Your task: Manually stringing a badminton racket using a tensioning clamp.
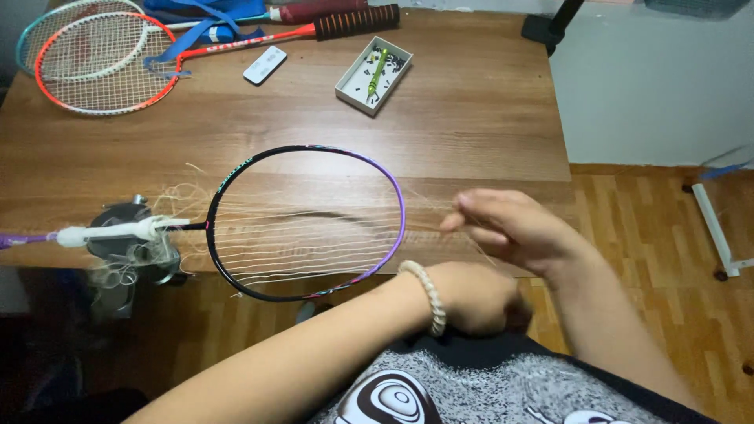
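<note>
A black and purple badminton racket frame (228, 177) lies across the table's front edge, its head partly strung with loose pale strings (306, 243). Its white-wrapped shaft (110, 232) points left over a round metal stand. My right hand (510, 228) hovers just right of the racket head, fingers pinched on a thin string that runs from the frame. My left hand (475, 298), with a beaded bracelet on the wrist, is closed into a fist below the head's right rim; what it holds is hidden.
On the wooden table (471, 133) at the back left lie an orange and a teal racket (98, 63). A white remote-like object (265, 64) and an open grey box (373, 74) with a green tool and small black bits sit behind. Loose cut strings (129, 263) hang at left.
</note>
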